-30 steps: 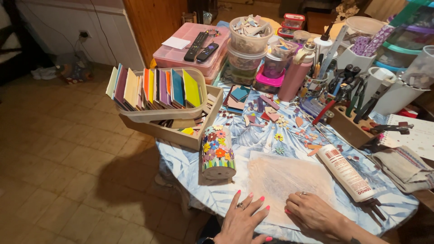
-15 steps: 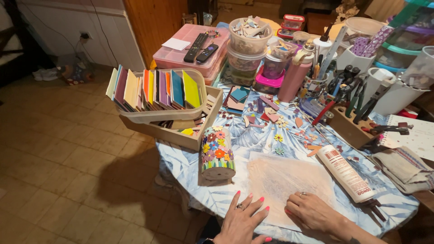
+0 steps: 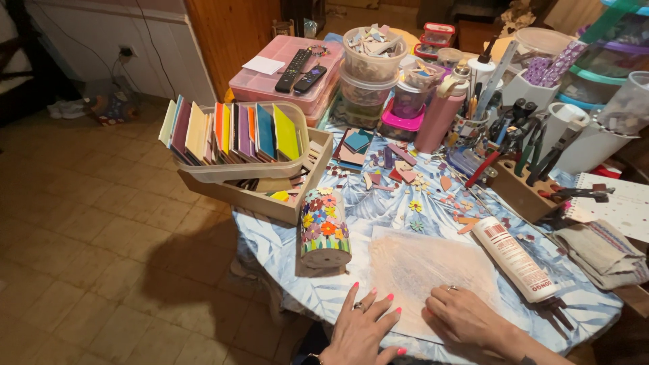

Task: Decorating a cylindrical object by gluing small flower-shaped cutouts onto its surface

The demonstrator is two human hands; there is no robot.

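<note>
Head view. The left hand (image 3: pixel 362 328) lies flat, palm down, at the near edge of the round table (image 3: pixel 284 270), which carries a blue leaf-patterned cloth. Its fingers are spread and extended; nothing is grasped. The fingertips touch the near left corner of a translucent paper sheet (image 3: pixel 433 270) that lies flat on the cloth. The right hand (image 3: pixel 466 314) rests on the same sheet, near its lower edge, fingers loosely curled downward and pressing on the paper; it encloses no object.

The sheet occupies the near centre of the table, between a mosaic-covered cylinder (image 3: pixel 324 226) on its left and a white adhesive tube (image 3: pixel 517 260) lying on its right. The cylinder stands upright, decorated with coloured flower pieces, just beside the sheet's left edge. The tube lies diagonally, its nozzle end pointing toward the near edge.

Behind the sheet, loose tile fragments (image 3: pixel 419 189) are scattered over the cloth. A clear tub of upright coloured tiles (image 3: pixel 236 135) sits on a wooden tray (image 3: pixel 270 196) at the left edge of the table. Further back, two remote controls (image 3: pixel 301 71) lie on a pink plastic box (image 3: pixel 270 84). A wooden holder with pliers (image 3: pixel 527 155) stands at the right, near folded cloths (image 3: pixel 602 247).
</note>
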